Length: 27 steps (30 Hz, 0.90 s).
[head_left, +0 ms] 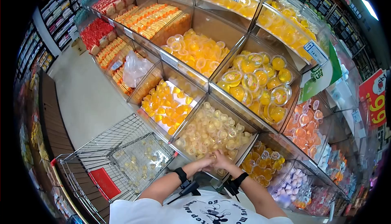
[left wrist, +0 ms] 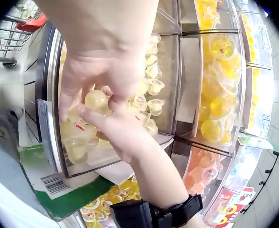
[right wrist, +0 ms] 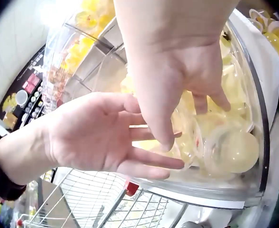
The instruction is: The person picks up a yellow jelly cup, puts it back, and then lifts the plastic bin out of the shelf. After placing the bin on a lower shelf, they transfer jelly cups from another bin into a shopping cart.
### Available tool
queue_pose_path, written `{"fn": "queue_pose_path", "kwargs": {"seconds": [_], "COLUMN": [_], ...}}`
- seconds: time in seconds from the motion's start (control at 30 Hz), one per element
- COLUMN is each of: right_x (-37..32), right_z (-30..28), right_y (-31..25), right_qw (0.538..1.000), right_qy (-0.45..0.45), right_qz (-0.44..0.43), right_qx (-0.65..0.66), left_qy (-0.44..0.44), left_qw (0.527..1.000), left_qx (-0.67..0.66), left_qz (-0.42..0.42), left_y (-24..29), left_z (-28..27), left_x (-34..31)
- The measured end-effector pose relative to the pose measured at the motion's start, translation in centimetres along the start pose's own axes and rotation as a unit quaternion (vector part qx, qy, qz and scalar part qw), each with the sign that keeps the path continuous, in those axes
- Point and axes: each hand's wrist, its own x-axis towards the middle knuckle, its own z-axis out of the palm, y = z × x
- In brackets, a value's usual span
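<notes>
Beside the wire shopping cart (head_left: 104,183), a clear-walled bin (left wrist: 170,76) holds a heap of pale jelly cups (head_left: 216,126). At its near side, just over the cups, the left hand (right wrist: 94,135) extends straight, ungripping fingers; the right hand (right wrist: 182,78), close by, points loose, spread fingers downward, likewise ungripping.

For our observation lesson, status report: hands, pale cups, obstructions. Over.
Left hand, right hand close together, fingers open. Pale jelly cups heaped beneath. Hands hide some.
</notes>
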Motion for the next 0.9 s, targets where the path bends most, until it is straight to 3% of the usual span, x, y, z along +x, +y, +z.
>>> {"fn": "queue_pose_path", "kwargs": {"seconds": [0.13,0.2,0.33,0.43,0.53,0.57,0.67,0.77,0.9], "right_x": [-0.8,-0.6,-1.5,-0.5,-0.4,-0.2,0.4,0.7,0.9], "right_z": [-0.9,1.2,0.6,0.3,-1.9,-2.2,-2.2,-1.2,1.1], "right_y": [-1.8,0.2,-1.5,0.4,0.1,0.0,-2.7,-8.9,-17.0], "right_qw": [0.999,0.997,0.993,0.976,0.944,0.947,0.994,0.997,0.996], "right_qy": [-0.005,0.057,0.098,0.027,-0.002,-0.001,0.037,0.045,0.004], "right_qz": [0.037,0.027,0.055,0.119,0.107,0.107,0.09,0.055,-0.052], "right_qx": [0.015,0.033,0.045,0.178,0.313,0.302,0.056,-0.01,0.075], "left_qy": [-0.004,-0.011,-0.013,-0.017,-0.024,-0.026,-0.026,-0.032,-0.011], "left_qw": [0.998,0.996,0.99,0.984,0.978,0.977,0.971,0.96,0.936], "left_qx": [-0.054,-0.075,-0.126,-0.168,-0.199,-0.205,-0.23,-0.265,-0.329], "left_qz": [0.031,0.053,0.065,0.059,0.053,0.051,0.054,0.085,0.127], "left_y": [-3.2,-4.3,-2.5,-0.7,1.2,2.0,3.6,1.7,-2.0], "left_z": [0.9,1.4,2.7,3.1,2.9,2.8,1.5,-2.2,-8.0], "left_x": [2.8,4.3,4.6,3.5,1.5,0.5,-2.8,-4.5,-11.1]}}
